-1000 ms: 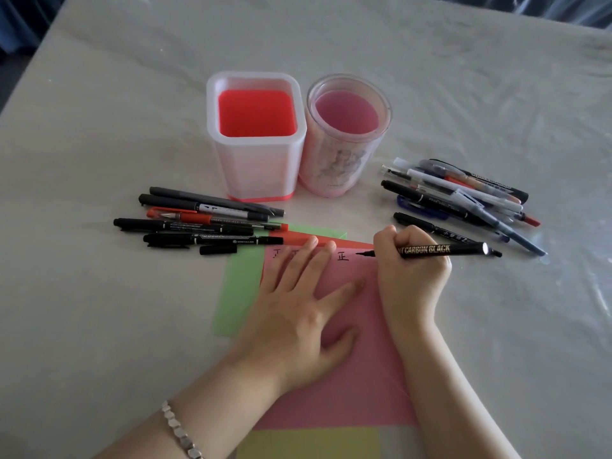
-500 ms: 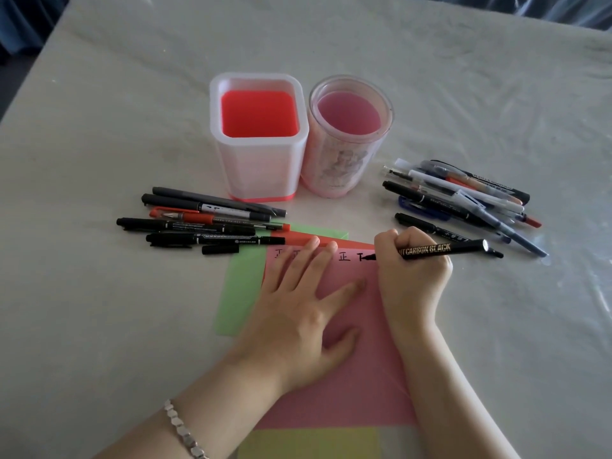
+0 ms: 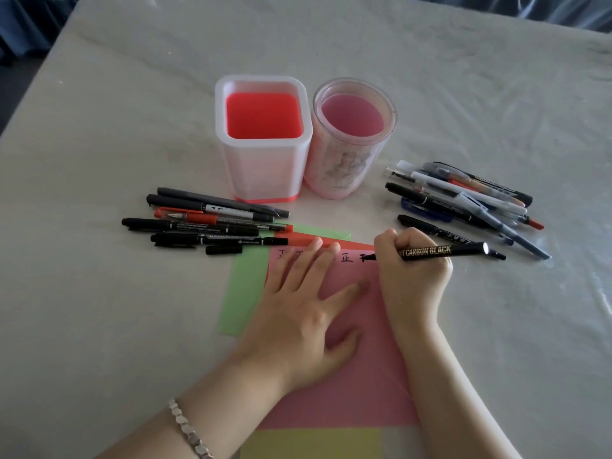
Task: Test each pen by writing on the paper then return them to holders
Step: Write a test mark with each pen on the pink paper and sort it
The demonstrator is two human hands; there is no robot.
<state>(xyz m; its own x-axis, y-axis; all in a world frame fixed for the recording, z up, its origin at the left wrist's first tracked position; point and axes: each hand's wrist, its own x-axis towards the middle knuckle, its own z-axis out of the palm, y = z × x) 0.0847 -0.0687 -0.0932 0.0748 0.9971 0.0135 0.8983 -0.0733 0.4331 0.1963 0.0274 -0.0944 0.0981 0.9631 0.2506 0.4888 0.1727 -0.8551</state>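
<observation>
- The right hand (image 3: 412, 276) is curled in a fist around a black marker (image 3: 440, 251) lettered "CARBON BLACK", its tip touching the pink paper (image 3: 361, 376) beside written characters.
- The left hand (image 3: 298, 313) lies flat, fingers spread, on that sheet, holding nothing.
- Green paper (image 3: 246, 286) and yellow paper (image 3: 311, 443) peek from beneath.
- A square translucent holder (image 3: 263, 167) with a red base touches a round pink holder (image 3: 347, 160).
- Loose pens lie in a left pile (image 3: 205, 223) and a right pile (image 3: 463, 197) on the cloth-covered table (image 3: 99, 326).
</observation>
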